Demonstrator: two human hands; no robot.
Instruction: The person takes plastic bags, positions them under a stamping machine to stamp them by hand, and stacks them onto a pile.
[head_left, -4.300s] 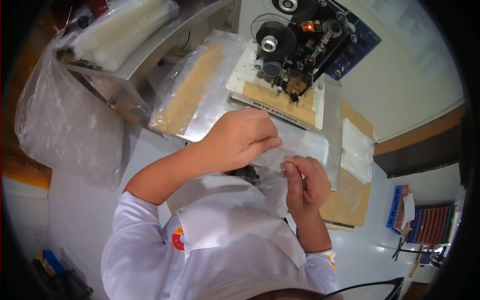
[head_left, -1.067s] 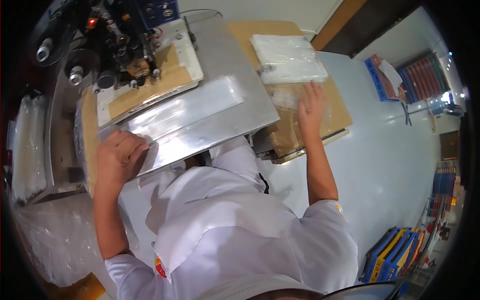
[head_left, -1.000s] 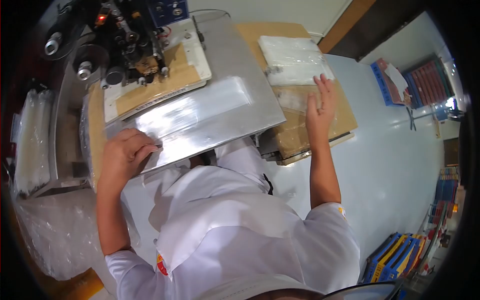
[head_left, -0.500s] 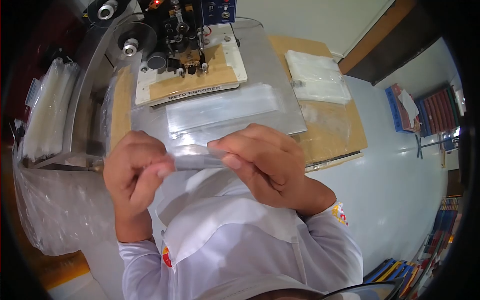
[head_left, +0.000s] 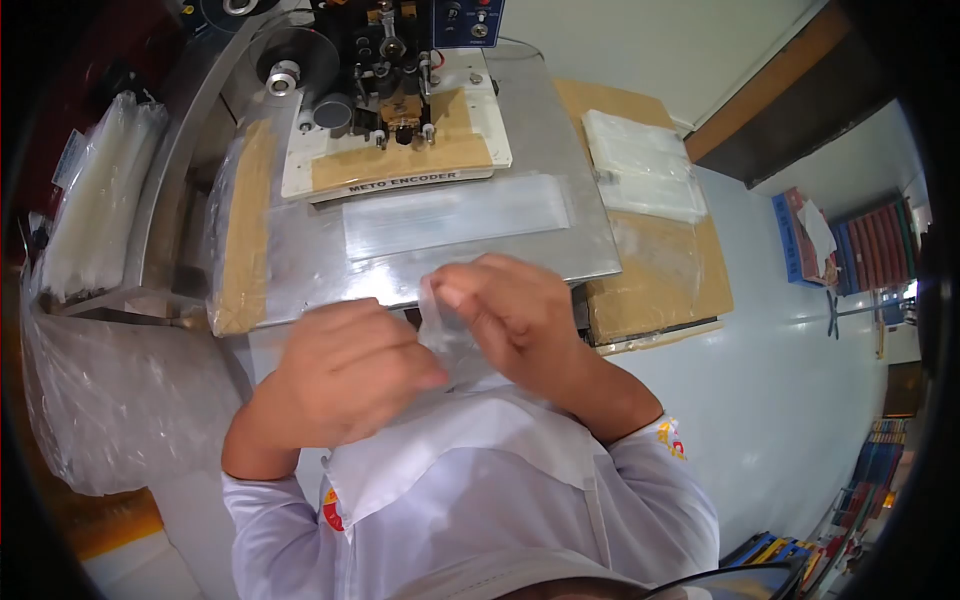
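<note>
My right hand (head_left: 515, 315) pinches a clear plastic bag (head_left: 440, 330) between thumb and fingers, in front of my chest. The bag hangs down from it toward the apron. Close on its left is my left hand (head_left: 350, 372), fingers curled and blurred by motion; whether it grips the bag's edge is not clear. Beyond both hands, a flat stack of clear plastic bags (head_left: 455, 215) lies on the metal table (head_left: 590, 240). Behind that stack stands the encoder machine (head_left: 400, 180), its front label readable.
At the right, a packet of clear bags (head_left: 645, 165) rests on brown cardboard (head_left: 660, 290). Long clear bags (head_left: 100, 205) fill a metal shelf at the left, above a large plastic sack (head_left: 130, 400). Blue crates (head_left: 790, 240) and stacked trays stand on the floor.
My right hand has come back from the cardboard at the right to my left hand, now with a clear bag. Since half a second ago, my left hand has moved right and lower. The view has shifted.
</note>
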